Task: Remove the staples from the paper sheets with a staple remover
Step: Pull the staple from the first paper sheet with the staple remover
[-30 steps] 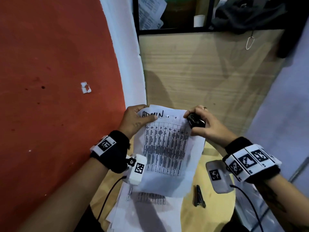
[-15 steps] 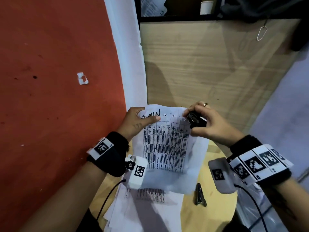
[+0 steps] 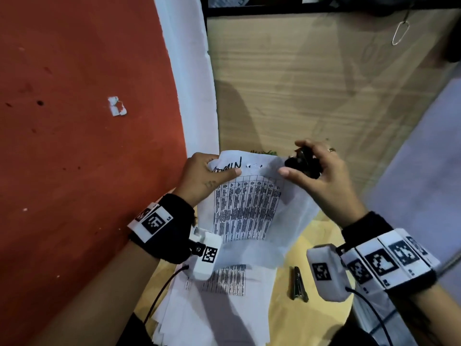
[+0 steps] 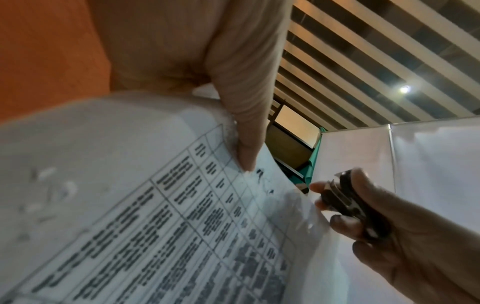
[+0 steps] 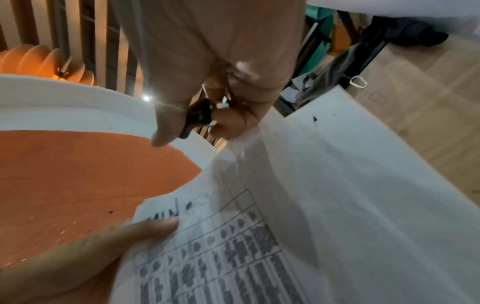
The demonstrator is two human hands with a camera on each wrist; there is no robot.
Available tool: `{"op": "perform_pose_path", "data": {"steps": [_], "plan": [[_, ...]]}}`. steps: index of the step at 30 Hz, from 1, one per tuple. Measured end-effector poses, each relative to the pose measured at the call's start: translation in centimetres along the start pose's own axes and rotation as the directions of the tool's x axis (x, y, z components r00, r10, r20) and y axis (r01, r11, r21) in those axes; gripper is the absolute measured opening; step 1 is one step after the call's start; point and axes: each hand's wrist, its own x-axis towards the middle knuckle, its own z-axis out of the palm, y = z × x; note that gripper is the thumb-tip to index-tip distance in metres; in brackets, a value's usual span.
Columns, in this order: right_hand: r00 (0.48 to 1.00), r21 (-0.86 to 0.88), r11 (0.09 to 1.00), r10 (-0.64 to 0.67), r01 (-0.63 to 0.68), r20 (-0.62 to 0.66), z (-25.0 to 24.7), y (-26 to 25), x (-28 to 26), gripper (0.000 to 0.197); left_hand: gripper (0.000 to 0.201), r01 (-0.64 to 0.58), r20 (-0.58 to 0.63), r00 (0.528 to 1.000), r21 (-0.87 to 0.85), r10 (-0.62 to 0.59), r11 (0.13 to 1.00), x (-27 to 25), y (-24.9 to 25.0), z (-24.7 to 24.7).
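Staple remover (image 3: 303, 163) sits gripped in our right hand (image 3: 321, 181), just off the top right corner of the paper sheets (image 3: 252, 203); our left hand (image 3: 202, 178) pinches their top left corner. Motion blur hides any staples.

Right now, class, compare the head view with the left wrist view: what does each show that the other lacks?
Only the head view shows the round table, the paper stack, a metal clip and both wristbands. Only the left wrist view shows the slatted ceiling and a lamp. Both show the left hand pinching the printed sheet and the right hand gripping the staple remover.
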Motion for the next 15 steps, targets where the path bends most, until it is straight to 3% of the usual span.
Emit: {"op": "perform_pose_path", "data": {"steps": [3, 6, 10, 12, 15], "plan": [[0.998, -0.146, 0.989, -0.006, 0.015, 0.062, 1.7, -0.5, -1.0, 0.086, 0.046, 0.06, -0.014, 0.998, -0.062, -0.061, 0.996, 0.2, -0.3, 0.2], [0.991, -0.152, 0.985, -0.059, 0.077, 0.121, 3.4, -0.7, -1.4, 0.081, 0.02, 0.095, 0.012, 0.995, -0.114, -0.095, 0.989, 0.4, -0.7, 0.3], [0.969, -0.257, 0.941, -0.18, 0.219, 0.167, 4.7, -1.1, -0.4, 0.061, 0.051, 0.125, 0.057, 0.992, -0.194, -0.117, 0.973, 0.7, -1.3, 0.2], [0.943, -0.258, 0.913, -0.274, 0.317, 0.188, 5.5, -1.2, 0.0, 0.044, 0.038, 0.155, 0.078, 0.987, -0.182, -0.143, 0.971, 1.2, -1.6, 0.2], [0.901, -0.263, 0.871, -0.354, 0.416, 0.251, 6.6, -0.6, 0.5, 0.037, 0.023, 0.161, 0.089, 0.985, -0.187, -0.147, 0.969, 1.2, -1.5, 0.3]]}}
